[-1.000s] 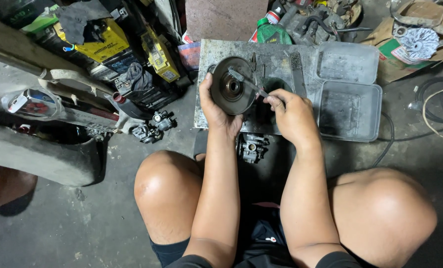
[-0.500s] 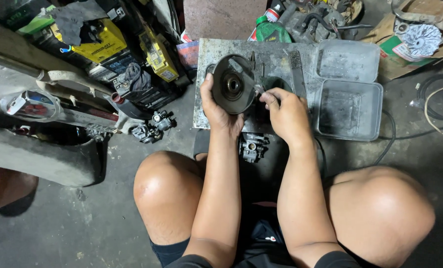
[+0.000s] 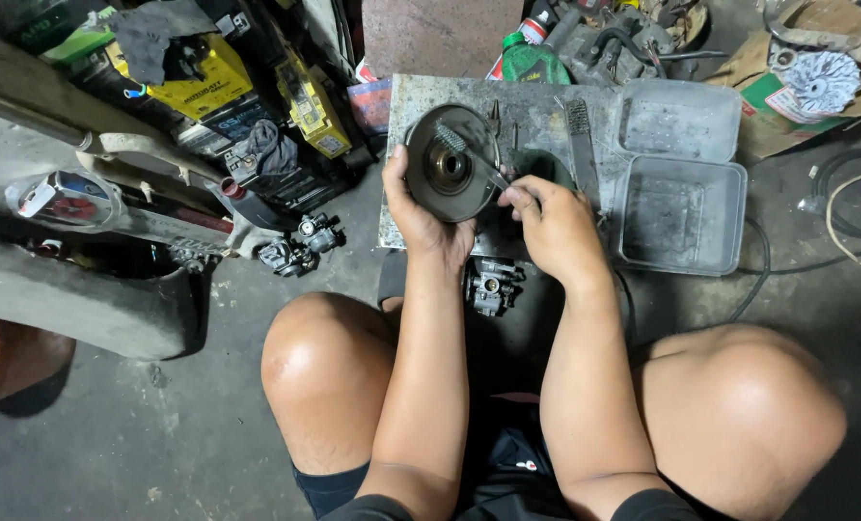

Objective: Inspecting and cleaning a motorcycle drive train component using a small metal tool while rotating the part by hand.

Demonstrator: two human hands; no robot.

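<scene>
My left hand point(image 3: 419, 214) grips a dark round metal disc part point(image 3: 450, 164) from below, holding it tilted above a grey metal plate point(image 3: 536, 125). My right hand point(image 3: 551, 227) holds a small brush point(image 3: 469, 154) by its handle, its bristle head resting on the upper face of the disc. Both forearms reach forward between my bare knees.
A carburettor point(image 3: 491, 287) lies on the floor under my wrists, another carburettor point(image 3: 300, 246) to the left. An open clear plastic box point(image 3: 683, 207) sits right of the plate, a wire brush point(image 3: 580, 135) beside it. A green bottle point(image 3: 532, 63), yellow boxes point(image 3: 208, 82) and motorcycle parts crowd the back.
The brush has shifted across the disc face toward its upper left. The left hand keeps the disc in much the same place.
</scene>
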